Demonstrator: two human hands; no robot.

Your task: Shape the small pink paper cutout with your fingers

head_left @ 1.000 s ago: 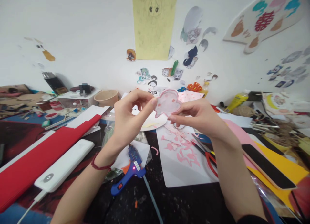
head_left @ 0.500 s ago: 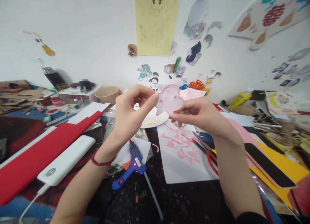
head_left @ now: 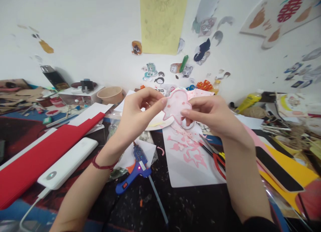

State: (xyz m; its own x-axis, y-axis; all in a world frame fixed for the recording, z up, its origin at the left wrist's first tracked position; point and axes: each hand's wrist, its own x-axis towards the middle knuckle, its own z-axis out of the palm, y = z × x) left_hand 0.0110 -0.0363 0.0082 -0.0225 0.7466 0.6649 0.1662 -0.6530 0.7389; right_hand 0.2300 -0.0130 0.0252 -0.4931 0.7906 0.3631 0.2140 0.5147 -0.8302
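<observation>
Flask (head_left: 54, 78): dark body, silvery cap, toward the far edge of the table (head_left: 195, 208), over on its left
Red card (head_left: 57, 151): long stepped strip slanting along the table's left side, white paper showing beside it
Power bank (head_left: 69, 163): white, just right of the red card; cable (head_left: 32, 204) leaves its near end
Bowl (head_left: 110, 94): tan, near the table's far edge
Left hand (head_left: 137, 113): narrow pinch, thumb and fingertips on the left edge of the pink cut-out (head_left: 175, 104)
Glue gun (head_left: 136, 173): blue, below the left hand, red lamp lit; stick (head_left: 158, 202) trailing toward the table's near edge
Cut-out's place: raised over the table between both hands, face toward the wearer; pale middle, pink rim, wavy outline, small reddish marks
White sheet (head_left: 180, 176): on the table's black top, pink scraps (head_left: 194, 158) scattered on it
Right hand (head_left: 215, 116): pinching too, thumb on the cut-out's lower right face, fingers curled behind, tips partly hidden
Scissors (head_left: 215, 162): red and black handles, on the white sheet's right edge
Phone (head_left: 279, 170): dark screen, toward the table's right, yellow paper (head_left: 301, 161) beside it
Step in hand: looks like holding up and handling the cut-out, probably checking its rim
Next move calls for: light, matched pinches, I judge; thin piece, likely to bend; best kept clear of the glue gun's tip, perhaps hot
</observation>
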